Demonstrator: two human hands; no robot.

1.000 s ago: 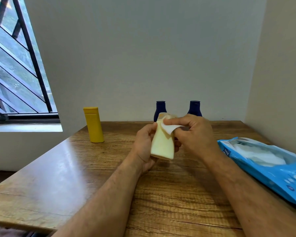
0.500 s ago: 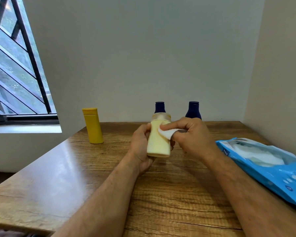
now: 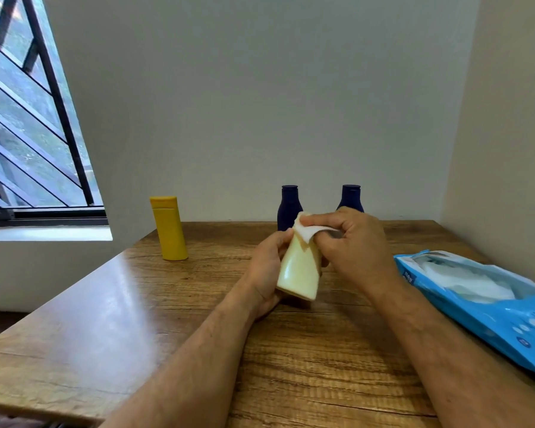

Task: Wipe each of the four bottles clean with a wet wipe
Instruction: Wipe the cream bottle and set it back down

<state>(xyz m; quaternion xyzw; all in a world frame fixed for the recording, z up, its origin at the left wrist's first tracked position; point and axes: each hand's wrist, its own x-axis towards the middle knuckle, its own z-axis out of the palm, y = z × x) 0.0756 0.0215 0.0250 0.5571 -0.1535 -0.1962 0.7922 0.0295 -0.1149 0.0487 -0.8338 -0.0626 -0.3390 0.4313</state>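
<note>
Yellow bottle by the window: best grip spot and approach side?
Grip the yellow bottle round its middle, coming from the near right side. It stands upright and alone on the table, its body is slim and nearly straight-sided, and the wall sits close behind it. Avoid the cap; it may flip open.

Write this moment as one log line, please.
left hand: holds cream bottle tilted | right hand: rubs wipe on its top | step: wiping

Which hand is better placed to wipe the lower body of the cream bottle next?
Probably the right hand: it pinches the wet wipe at the top of the cream bottle. The left hand grips that bottle.
</note>
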